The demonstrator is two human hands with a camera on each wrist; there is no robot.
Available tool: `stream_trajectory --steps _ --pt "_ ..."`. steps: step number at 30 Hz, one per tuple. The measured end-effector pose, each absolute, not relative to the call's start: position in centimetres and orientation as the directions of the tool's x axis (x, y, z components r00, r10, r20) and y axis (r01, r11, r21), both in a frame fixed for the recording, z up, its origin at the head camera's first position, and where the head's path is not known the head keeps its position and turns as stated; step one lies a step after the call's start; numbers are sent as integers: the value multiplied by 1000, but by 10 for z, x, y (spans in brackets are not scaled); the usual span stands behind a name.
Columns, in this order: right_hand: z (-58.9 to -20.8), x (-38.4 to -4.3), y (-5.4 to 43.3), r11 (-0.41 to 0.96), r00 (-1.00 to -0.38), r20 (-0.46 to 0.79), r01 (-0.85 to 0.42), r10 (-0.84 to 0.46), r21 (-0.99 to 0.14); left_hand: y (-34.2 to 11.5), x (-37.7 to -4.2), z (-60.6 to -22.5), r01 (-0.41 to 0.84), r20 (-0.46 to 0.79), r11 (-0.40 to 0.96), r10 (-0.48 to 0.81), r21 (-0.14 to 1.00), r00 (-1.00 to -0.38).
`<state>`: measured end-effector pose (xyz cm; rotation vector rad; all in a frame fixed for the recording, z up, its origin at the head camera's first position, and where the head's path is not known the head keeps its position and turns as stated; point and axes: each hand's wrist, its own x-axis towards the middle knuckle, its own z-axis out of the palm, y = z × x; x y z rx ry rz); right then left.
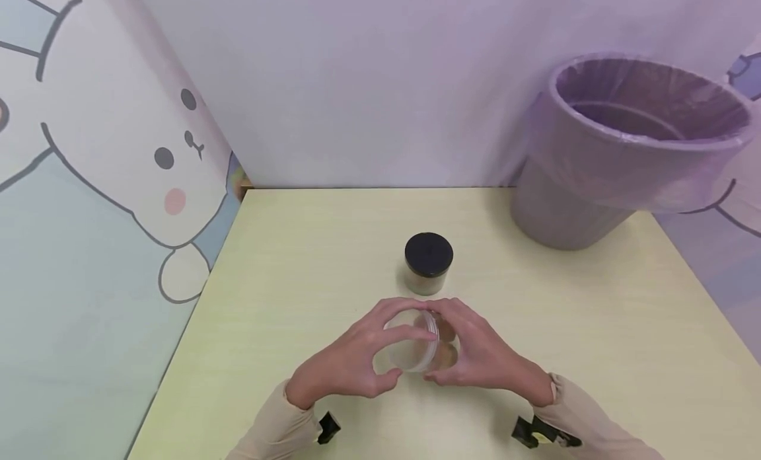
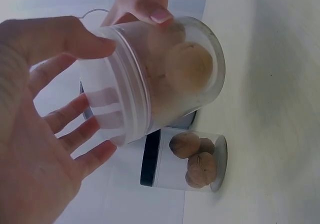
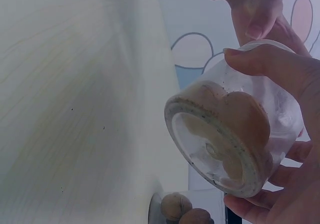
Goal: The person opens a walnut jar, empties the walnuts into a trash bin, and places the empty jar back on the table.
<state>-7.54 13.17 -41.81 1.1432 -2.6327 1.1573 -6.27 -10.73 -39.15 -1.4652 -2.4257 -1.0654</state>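
Note:
Between both hands, a clear jar [image 1: 446,361] is held tilted above the table, with brown walnuts [image 2: 190,67] inside. Its translucent lid [image 2: 107,94] faces the left hand [image 1: 357,357]; the left thumb and fingers are around this lid. My right hand [image 1: 484,351] grips the jar's body near its base, thumb on one side and fingers on the other, as the right wrist view shows. Just beyond the hands stands a second clear jar [image 1: 425,283] with a black lid [image 1: 429,254]. Several walnuts [image 2: 200,169] lie in that one too.
A grey bin [image 1: 565,202] lined with a thin bag stands at the table's back right. The pale table [image 1: 309,248] meets a white wall [image 1: 357,90] behind. Panels with cartoon drawings [image 1: 119,149] flank the table on both sides.

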Motion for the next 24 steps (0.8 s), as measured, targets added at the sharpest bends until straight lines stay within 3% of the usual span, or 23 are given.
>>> stream_trajectory --steps 3,9,13,19,24 --pt "-418 -75 132 445 -724 320 -648 -611 -618 -106 -62 -391 789 421 310 712 531 -563" --pt "-418 -76 133 442 -719 328 -655 -612 -612 -104 -57 -390 657 333 430 614 619 -715" --pt "-419 -76 133 438 -715 333 -660 -614 -611 -103 -56 -390 611 312 479 564 630 -765" --pt "-419 -75 133 431 -711 339 -664 -616 -610 -102 -55 -390 579 290 501 540 644 -790" --pt "-418 -76 134 429 -708 334 -665 -622 -611 -105 -55 -387 628 311 432 602 648 -735"
